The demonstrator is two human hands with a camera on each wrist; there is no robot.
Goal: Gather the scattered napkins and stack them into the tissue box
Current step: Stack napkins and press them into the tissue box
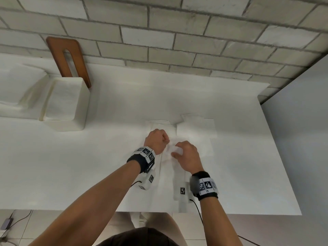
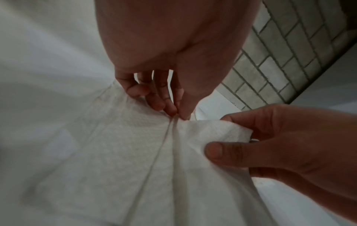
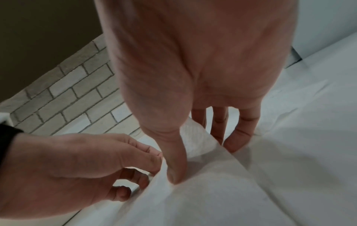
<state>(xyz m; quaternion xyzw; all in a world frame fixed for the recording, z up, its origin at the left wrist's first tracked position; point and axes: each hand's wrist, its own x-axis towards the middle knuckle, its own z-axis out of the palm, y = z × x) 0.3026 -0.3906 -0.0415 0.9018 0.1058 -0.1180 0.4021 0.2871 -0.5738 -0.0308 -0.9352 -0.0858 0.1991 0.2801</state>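
A white napkin (image 1: pixel 166 167) lies unfolded on the white table, near the front edge. My left hand (image 1: pixel 166 139) pinches its raised fold between thumb and fingertips (image 2: pixel 172 109). Right beside it, my right hand (image 1: pixel 175 151) pinches a lifted flap of the same napkin (image 2: pixel 212 133) between thumb (image 3: pixel 176 171) and fingers. More flat napkins (image 1: pixel 197 128) lie just behind and to the right of my hands. The open white tissue box (image 1: pixel 83 107) stands at the left, with napkins stacked inside.
A wooden lid with a slot (image 1: pixel 71 59) leans against the brick wall behind the box. More white napkins (image 1: pixel 19 86) lie left of the box. The table (image 1: pixel 124 96) ends at the right against a grey wall. Cables hang from my wrists.
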